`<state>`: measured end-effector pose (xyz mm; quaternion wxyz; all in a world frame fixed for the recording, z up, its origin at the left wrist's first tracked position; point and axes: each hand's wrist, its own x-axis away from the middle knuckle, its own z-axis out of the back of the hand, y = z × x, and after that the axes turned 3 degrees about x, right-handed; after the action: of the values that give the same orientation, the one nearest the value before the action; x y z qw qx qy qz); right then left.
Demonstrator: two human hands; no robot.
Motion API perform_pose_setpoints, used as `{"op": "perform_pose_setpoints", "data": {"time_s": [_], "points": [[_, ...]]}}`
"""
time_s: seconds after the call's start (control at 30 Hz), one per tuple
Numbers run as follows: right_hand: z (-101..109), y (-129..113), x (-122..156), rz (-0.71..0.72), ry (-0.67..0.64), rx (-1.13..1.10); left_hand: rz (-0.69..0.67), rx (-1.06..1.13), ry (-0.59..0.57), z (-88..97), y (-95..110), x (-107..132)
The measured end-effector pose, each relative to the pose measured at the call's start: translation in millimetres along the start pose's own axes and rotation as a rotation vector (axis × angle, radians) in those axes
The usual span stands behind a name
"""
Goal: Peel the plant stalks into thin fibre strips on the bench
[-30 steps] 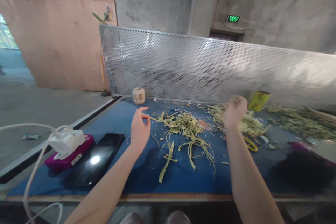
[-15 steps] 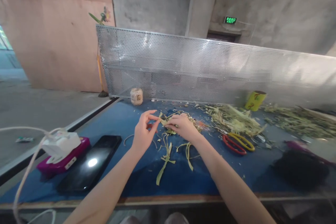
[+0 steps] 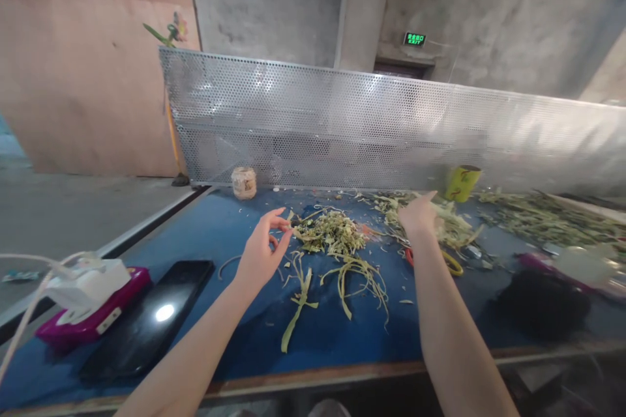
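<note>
My left hand (image 3: 261,251) hovers over the blue table top (image 3: 215,228), thumb and forefinger pinched on the end of a thin green leaf strip (image 3: 295,232). Just to its right is a heap of chopped green scraps (image 3: 332,232), with long loose strips (image 3: 355,273) lying in front of it. My right hand (image 3: 415,216) reaches to the far right over a pile of pale green leaves (image 3: 452,225). I see its back, with one finger stretched toward a yellow cup (image 3: 461,182). Red and yellow scissors (image 3: 452,265) lie partly under that wrist.
A black phone (image 3: 147,322) and a magenta box with a white charger (image 3: 85,293) lie at the left front. A small jar (image 3: 243,182) stands by the perforated metal screen (image 3: 342,124). A dark bundle (image 3: 542,303) sits at the right, with more leaves (image 3: 552,221) beyond.
My right hand went from the right pile to meet my left hand at the middle heap, then swung back to the right pile. My left hand stayed near the heap.
</note>
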<state>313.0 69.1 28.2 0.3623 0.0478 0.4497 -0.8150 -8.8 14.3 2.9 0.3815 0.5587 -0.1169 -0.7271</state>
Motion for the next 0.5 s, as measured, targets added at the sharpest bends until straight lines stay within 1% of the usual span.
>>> {"op": "perform_pose_setpoints", "data": {"time_s": [0.03,0.07,0.13,0.2,0.23,0.27,0.3,0.37,0.43,0.5], "points": [[-2,-5,4,0.055,-0.011,-0.109,0.001,-0.001,0.005,-0.2,-1,0],[-4,-11,10,0.12,-0.054,-0.239,0.006,0.002,0.002,-0.3,-1,0],[-7,-28,27,0.297,-0.241,-0.507,0.02,0.031,-0.031,-0.1,0,1],[-10,-47,53,0.541,-0.42,-0.665,0.029,0.105,-0.083,-0.2,2,1],[-10,-55,68,0.678,-0.459,-0.722,0.039,0.158,-0.093,-0.5,4,1],[-10,-61,84,0.828,-0.468,-0.743,0.062,0.214,-0.104,-1.2,6,1],[-9,-66,98,0.981,-0.462,-0.705,0.088,0.285,-0.096,-2.3,9,2],[-6,-70,123,1.239,-0.481,-0.529,0.131,0.428,-0.106,-5.3,12,3],[-2,-70,138,1.413,-0.437,-0.37,0.177,0.501,-0.115,-8.9,14,4],[1,-69,146,1.51,-0.404,-0.269,0.202,0.523,-0.1,-11.6,15,5]]}}
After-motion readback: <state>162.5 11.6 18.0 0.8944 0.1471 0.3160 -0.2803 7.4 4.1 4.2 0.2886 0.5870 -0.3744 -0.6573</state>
